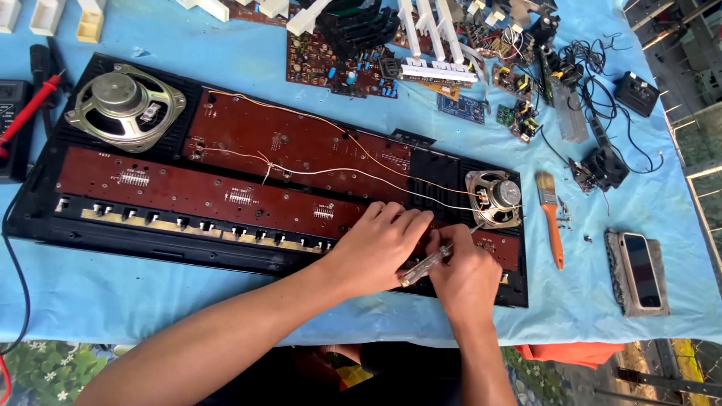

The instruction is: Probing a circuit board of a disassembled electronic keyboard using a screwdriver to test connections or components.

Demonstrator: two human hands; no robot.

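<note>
right hand (pixel 468 274) gripped a clear screwdriver (pixel 429 263), tip at the red board (pixel 226 197) beside the small speaker (pixel 494 197); left hand (pixel 380 244) lay flat, fingers loosely spread, on the board, holding nothing

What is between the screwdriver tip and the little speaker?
Nothing visible. The right hand holds the screwdriver, whose tip sits right beside the speaker. The left hand rests on the board, off to the side.
</note>
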